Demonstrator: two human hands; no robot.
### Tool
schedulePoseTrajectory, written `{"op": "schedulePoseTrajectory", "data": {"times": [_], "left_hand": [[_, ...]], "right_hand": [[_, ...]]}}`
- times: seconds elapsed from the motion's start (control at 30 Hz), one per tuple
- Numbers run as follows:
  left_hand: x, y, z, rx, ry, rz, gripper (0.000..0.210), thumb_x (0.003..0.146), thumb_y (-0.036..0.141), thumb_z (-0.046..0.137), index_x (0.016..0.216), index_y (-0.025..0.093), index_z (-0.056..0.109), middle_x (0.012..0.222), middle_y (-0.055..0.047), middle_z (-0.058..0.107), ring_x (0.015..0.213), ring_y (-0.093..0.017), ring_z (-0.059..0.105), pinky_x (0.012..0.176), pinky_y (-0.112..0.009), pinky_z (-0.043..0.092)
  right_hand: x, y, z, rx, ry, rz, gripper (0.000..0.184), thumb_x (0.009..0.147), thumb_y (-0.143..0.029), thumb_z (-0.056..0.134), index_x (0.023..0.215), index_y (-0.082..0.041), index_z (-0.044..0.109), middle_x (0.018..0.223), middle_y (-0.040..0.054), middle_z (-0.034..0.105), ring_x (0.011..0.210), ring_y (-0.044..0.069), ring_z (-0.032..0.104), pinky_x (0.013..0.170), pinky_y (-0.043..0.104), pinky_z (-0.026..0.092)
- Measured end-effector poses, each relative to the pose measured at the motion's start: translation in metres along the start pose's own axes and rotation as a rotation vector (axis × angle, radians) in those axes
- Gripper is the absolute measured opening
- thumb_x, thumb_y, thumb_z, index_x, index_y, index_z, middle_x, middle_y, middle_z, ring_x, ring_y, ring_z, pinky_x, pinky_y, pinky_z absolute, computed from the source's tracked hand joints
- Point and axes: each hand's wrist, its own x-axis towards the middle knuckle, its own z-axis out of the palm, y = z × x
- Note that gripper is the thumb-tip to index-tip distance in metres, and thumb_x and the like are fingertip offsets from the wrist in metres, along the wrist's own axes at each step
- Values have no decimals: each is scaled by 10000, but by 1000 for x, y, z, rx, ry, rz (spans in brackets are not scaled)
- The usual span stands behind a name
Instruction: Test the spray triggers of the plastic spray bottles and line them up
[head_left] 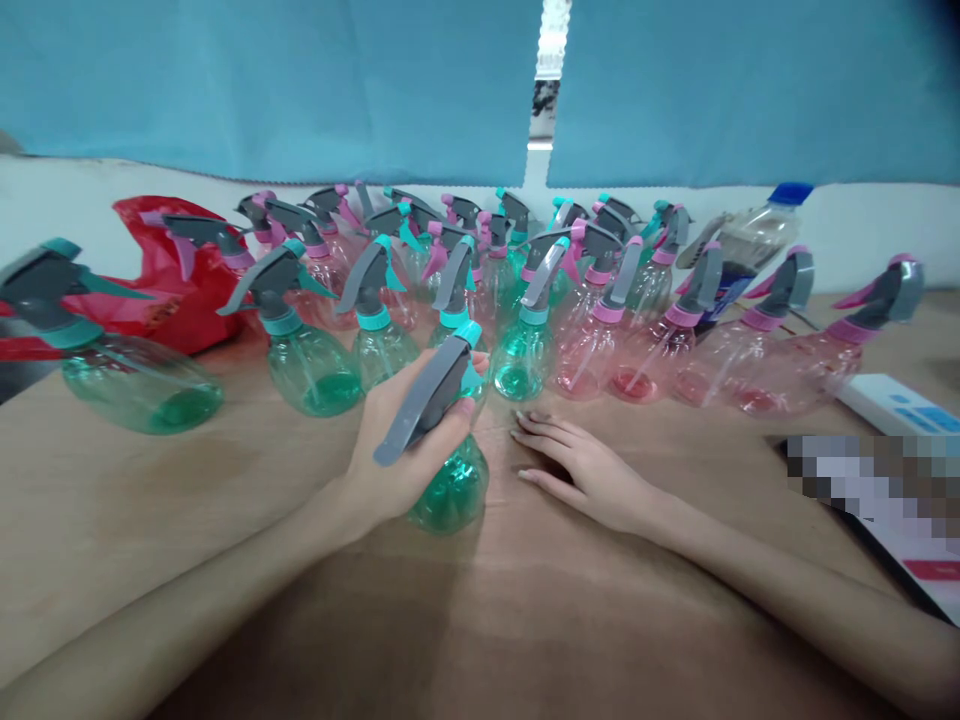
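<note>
My left hand (397,440) is wrapped around the neck of a green spray bottle (452,490) with a grey and teal trigger head. This bottle stands upright or nearly so over the table, in front of the others; whether its base touches the wood I cannot tell. My right hand (592,465) lies on the wooden table (525,620) to the right of it, fingers stretched out and holding nothing. Just beyond my hands stands another green spray bottle (521,360). To its right is a pink spray bottle (589,355).
Several more green and pink spray bottles crowd the back of the table. A red plastic bag (176,290) sits behind them at the left. At the right are a leaning clear bottle with a blue cap (791,195), a white box (900,405) and a dark-edged, partly blurred flat item (885,540).
</note>
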Motion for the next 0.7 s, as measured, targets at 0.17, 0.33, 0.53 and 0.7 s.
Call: {"op": "schedulePoseTrajectory", "data": {"times": [0.17,0.33,0.53,0.7], "left_hand": [[1,1,0,4,8,2,275,870,304,555,1136,239,583,917,-27,660,724,-178,614,745,-358,559],[2,3,1,-9,7,-7,270,855,305,565,1119,248,579,1041,-38,668,857,-210,639,782,-368,550],[3,6,-1,23,1,-10,228,829,308,565,1055,279,579,917,-5,658,754,-202,616,710,-352,503],[5,8,-2,62,-15,3,214,823,299,543,1035,281,561,786,15,610,629,-177,546,586,-323,436]], "right_hand": [[0,0,0,-7,0,4,488,958,-442,479,1355,-161,518,1418,124,517,1351,266,425,1121,496,358],[0,0,0,17,20,-2,466,951,-439,494,1355,-207,523,1403,115,534,1338,274,444,1104,519,375],[1,0,-1,23,23,-13,462,953,-426,492,1349,-189,529,1412,122,524,1336,275,446,1112,511,366],[0,1,1,22,22,-16,460,951,-427,497,1356,-210,523,1403,116,534,1331,276,452,1103,517,373]]}}
